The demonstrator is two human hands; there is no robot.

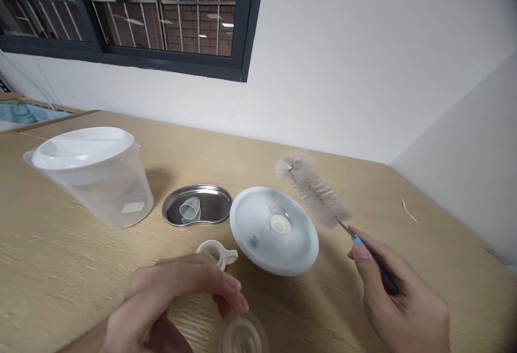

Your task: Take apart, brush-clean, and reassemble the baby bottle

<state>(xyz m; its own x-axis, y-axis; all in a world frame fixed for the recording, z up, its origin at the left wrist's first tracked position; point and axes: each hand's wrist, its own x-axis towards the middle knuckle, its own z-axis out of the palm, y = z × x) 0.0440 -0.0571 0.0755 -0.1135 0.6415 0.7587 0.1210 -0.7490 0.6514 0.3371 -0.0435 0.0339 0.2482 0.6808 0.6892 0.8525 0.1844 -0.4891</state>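
The right hand [410, 304] grips the brush [317, 194] by its handle [357, 240], leaving bristles free toward eleven o'clock; the left hand [169, 288] touches a clear cup [244, 337], grip unclear.

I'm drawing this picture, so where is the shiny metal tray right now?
In the head view, the metal tray lies on the table, left of centre, between the lidded plastic pitcher and the white bowl.

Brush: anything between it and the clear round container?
In this view, the white dish lies between the brush and the clear round container. The left hand has fingers at the container's rim.
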